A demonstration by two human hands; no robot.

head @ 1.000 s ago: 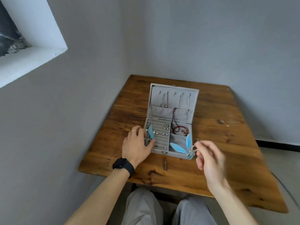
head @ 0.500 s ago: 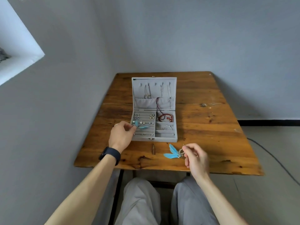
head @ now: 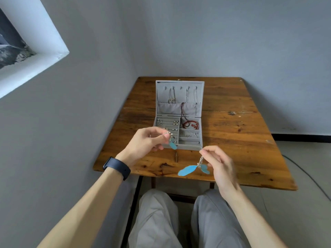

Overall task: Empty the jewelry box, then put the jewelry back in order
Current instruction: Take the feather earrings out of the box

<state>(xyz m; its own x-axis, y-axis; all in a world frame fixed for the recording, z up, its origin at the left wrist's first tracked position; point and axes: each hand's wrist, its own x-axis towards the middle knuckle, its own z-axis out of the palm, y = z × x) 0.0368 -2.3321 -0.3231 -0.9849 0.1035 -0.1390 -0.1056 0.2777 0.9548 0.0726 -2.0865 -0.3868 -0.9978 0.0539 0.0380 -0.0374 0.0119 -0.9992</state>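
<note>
A grey jewelry box stands open on the wooden table. Its lid holds hanging chains, and its tray holds earrings, a red bead bracelet and a silver chain. My left hand pinches a blue feather earring by its beaded metal top, just in front of the box. Raised over the table's near edge, my right hand pinches the hook of a second blue feather earring, whose feathers dangle below.
Grey walls meet behind the table, which fits into the corner. A window recess is at upper left. A dark cable runs on the floor at right. My knees sit under the near table edge.
Both hands lifted their feather earrings out of the box and up off the table. The right hand drew back toward the near edge, then rose. The camera shifted.
</note>
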